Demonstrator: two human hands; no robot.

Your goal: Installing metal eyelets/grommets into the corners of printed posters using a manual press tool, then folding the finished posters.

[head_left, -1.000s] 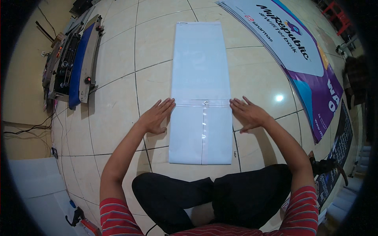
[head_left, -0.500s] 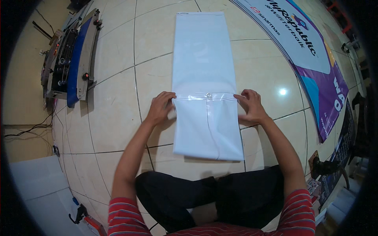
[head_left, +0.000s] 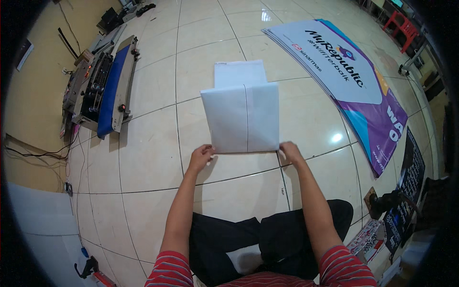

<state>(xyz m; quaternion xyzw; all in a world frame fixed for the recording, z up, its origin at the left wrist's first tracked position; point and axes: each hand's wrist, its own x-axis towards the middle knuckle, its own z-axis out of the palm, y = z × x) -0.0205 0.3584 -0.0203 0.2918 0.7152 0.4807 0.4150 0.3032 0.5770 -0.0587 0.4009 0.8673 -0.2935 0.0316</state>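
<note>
A folded white vinyl banner (head_left: 239,119) lies on the tiled floor in front of me. Its near part is doubled over the far part, and a narrower strip of the sheet shows beyond the fold. One dark line runs lengthwise down the middle of the upper layer. At the near left corner, my left hand (head_left: 202,157) has its fingers closed on the edge. My right hand (head_left: 290,153) pinches the near right corner in the same way. The fingertips are partly hidden by the sheet and the hands.
A machine with a blue belt (head_left: 114,91) stands at the left by the wall. Printed banners in white, blue and purple (head_left: 354,76) lie stacked at the right, beside a black printed sheet (head_left: 406,186). Far right is a red plastic stool (head_left: 401,28). Cables (head_left: 40,160) trail along the left wall.
The near part of the white banner has been turned over away from me, hiding the hem and eyelet. Both hands now hold the new near edge. The view has shifted, showing more floor ahead.
</note>
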